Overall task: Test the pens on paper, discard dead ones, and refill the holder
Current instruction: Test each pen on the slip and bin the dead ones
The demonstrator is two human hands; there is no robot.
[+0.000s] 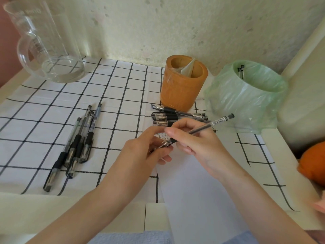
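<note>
My right hand point(191, 138) grips a clear black gel pen point(211, 124) by its grip, with the barrel pointing up and to the right. My left hand point(146, 148) pinches the pen's cap point(162, 144) at the tip end. Both hands hover over a white sheet of paper point(198, 196) that bears small scribbles point(162, 135). Several capped pens point(172, 116) lie behind my hands, in front of the orange wooden holder point(182, 85). Another group of several pens point(77, 141) lies to the left on the checked cloth.
A small bin lined with a green plastic bag point(249, 95) stands at the right and holds some pens point(241, 71). A glass pitcher point(47, 43) stands at the back left. An orange object point(313, 162) sits at the right edge. A wall runs along the back.
</note>
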